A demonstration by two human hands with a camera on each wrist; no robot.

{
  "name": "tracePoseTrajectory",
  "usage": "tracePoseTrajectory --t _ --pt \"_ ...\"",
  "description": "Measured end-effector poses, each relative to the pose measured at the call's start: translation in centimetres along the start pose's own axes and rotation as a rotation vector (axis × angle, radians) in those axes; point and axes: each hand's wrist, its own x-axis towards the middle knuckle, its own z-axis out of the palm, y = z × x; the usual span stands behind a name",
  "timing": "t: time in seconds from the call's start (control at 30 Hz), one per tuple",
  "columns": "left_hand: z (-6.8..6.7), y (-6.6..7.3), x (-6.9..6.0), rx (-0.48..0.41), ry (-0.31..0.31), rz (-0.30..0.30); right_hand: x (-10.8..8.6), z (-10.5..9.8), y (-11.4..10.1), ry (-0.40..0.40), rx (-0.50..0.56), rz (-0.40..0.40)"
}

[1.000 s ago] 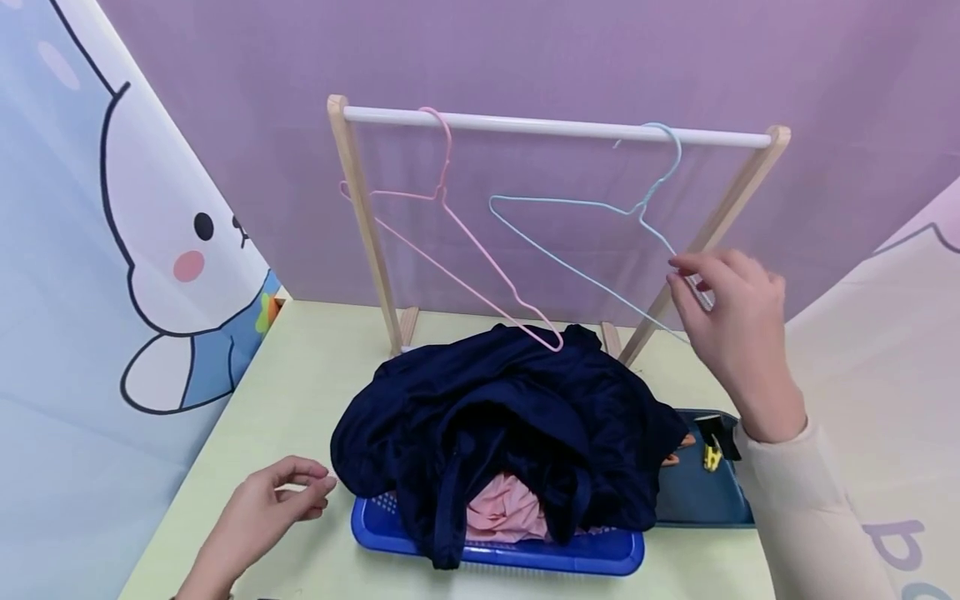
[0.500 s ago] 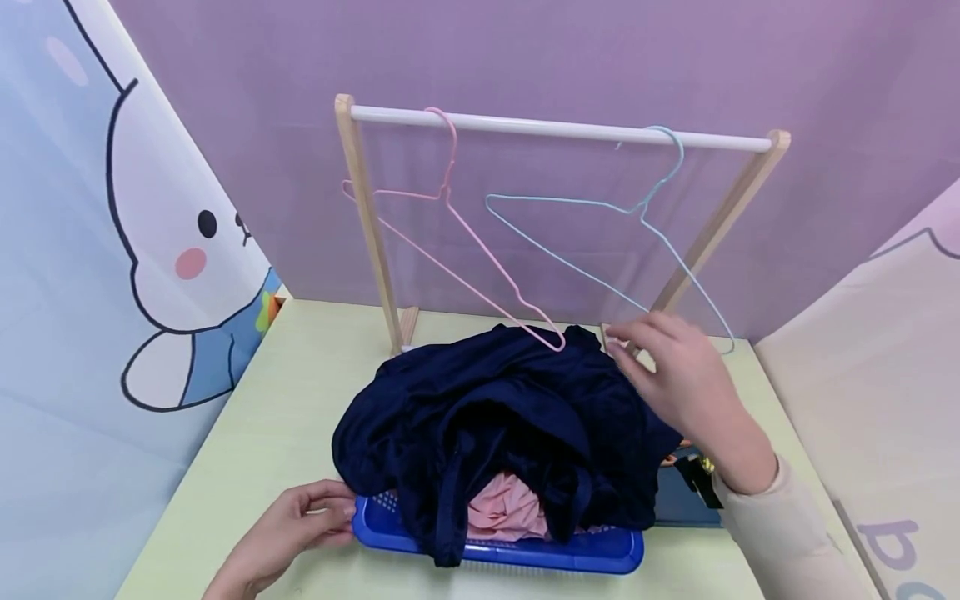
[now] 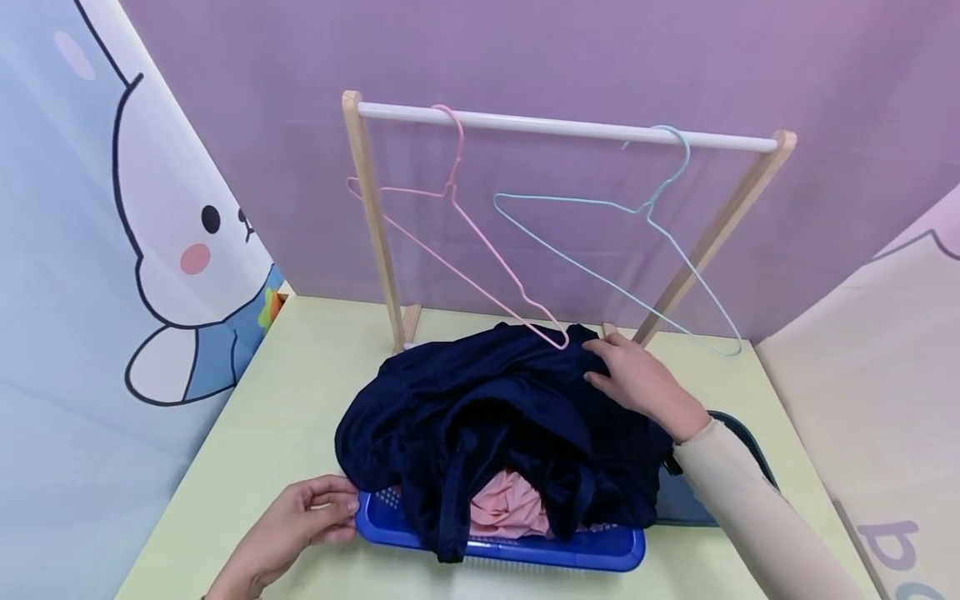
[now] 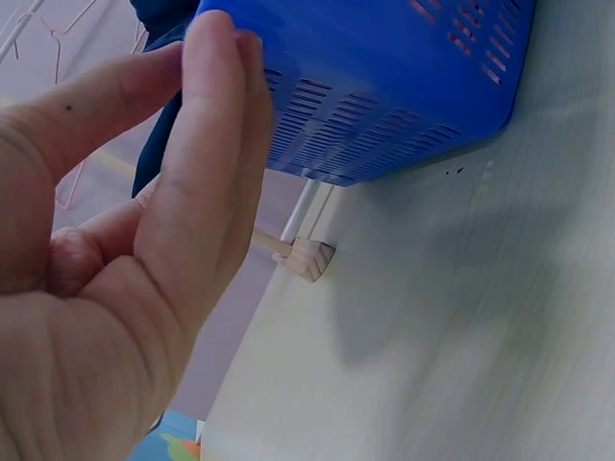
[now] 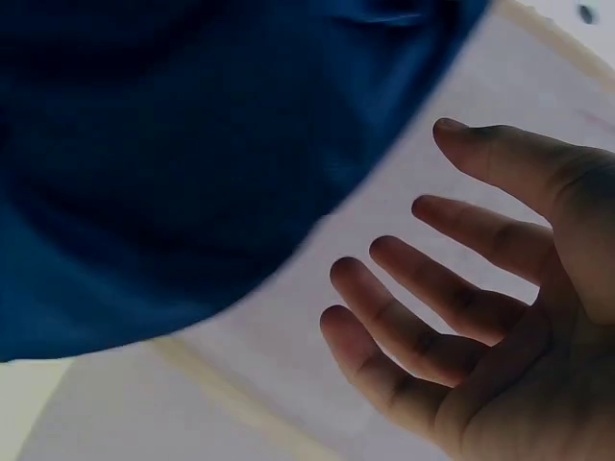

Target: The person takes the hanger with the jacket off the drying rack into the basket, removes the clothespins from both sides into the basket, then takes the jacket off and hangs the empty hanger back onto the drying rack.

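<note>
Dark navy clothing (image 3: 517, 400) lies heaped over a blue plastic basket (image 3: 555, 554), covering most of it. Pink fabric (image 3: 508, 504) shows through a gap at the front. At the basket's left front corner, my left hand (image 3: 296, 525) pinches the rim between thumb and fingertips, as the left wrist view also shows at the basket wall (image 4: 356, 86). My right hand (image 3: 637, 379) is over the back right of the navy clothing. In the right wrist view its fingers (image 5: 394, 327) are spread and relaxed, apart from the hanging cloth (image 5: 192, 163).
Behind the basket stands a wooden rack with a white rail (image 3: 555, 125). A pink hanger (image 3: 491, 250) and a light-blue hanger (image 3: 592, 271) hang from it. A dark teal tray (image 3: 686, 504), partly hidden by my right sleeve, sits right of the basket.
My right hand has come down and left, from beside the light-blue hanger to the navy clothing. My left hand has moved right, onto the basket's rim. The basket and clothing stay put.
</note>
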Motion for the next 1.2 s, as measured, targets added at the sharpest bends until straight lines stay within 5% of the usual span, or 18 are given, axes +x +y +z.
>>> tracePoseTrajectory --t 0.27,0.63,0.77,1.2 --pt "0.1 0.1 0.0 0.015 0.002 -0.001 1.4 2.4 2.5 -0.102 0.037 0.096" --pt "0.1 0.1 -0.2 0.001 -0.01 0.001 1.8 3.2 3.3 -0.07 0.082 -0.058" --pt "0.1 0.2 -0.2 0.001 -0.014 0.007 1.7 3.2 3.2 0.004 0.07 -0.081" --pt "0.2 0.0 -0.2 0.011 -0.034 0.056 1.0 0.6 -2.9 0.194 0.254 -0.086"
